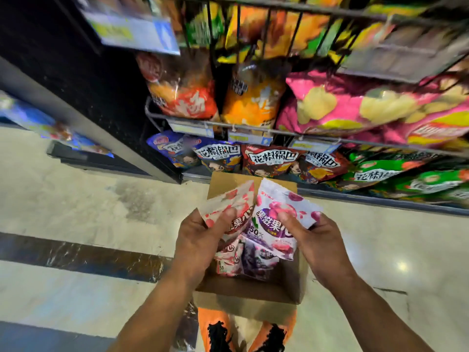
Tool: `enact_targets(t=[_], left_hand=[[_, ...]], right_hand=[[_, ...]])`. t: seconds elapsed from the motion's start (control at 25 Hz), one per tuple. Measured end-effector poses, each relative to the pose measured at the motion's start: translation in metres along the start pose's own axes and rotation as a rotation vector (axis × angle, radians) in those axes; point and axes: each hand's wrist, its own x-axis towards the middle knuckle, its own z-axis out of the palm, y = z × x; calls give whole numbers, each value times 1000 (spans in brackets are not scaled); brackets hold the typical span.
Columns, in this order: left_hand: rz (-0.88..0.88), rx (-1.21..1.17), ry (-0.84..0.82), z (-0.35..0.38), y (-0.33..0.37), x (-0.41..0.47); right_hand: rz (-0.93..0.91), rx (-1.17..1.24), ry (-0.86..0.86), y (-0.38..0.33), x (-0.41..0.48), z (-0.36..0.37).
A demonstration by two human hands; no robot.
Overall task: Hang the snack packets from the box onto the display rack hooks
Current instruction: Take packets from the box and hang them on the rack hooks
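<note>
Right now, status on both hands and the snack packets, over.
Status: left grip holds red packet, right grip holds purple packet, both over the box. More packets in box. Ahead, rack crowded with bags.

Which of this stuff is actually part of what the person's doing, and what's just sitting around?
In the job: left hand gripping the red packet; right hand gripping the purple packet; cardboard box; spare packets inside it; wire display rack.
Just around: pink crisp bags; orange shoes; marble floor.
</note>
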Motion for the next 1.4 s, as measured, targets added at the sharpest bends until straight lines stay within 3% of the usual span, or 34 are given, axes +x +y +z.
enact_targets(t=[0.2,0.32,0.6,0.76,1.04,1.4], left_hand=[[220,-16,-91,-1,197,-90],[386,15,-44,-6,292,-132],[720,-49,88,-2,482,-249],[882,-91,114,-3,569,-322],[1015,-115,179,-16,674,-427],[1017,-103,387,-46,688,-515]], right_hand=[[-150,-65,-90,-196,-90,-7],[-284,-76,-62,-294,-144,-11],[-545,196,-76,-473,-247,-5],[-739,195,-106,-562,-317,-8],[-1004,78,-116,-663,-415,-20],[-1077,143,-386,-713,-465,2]])
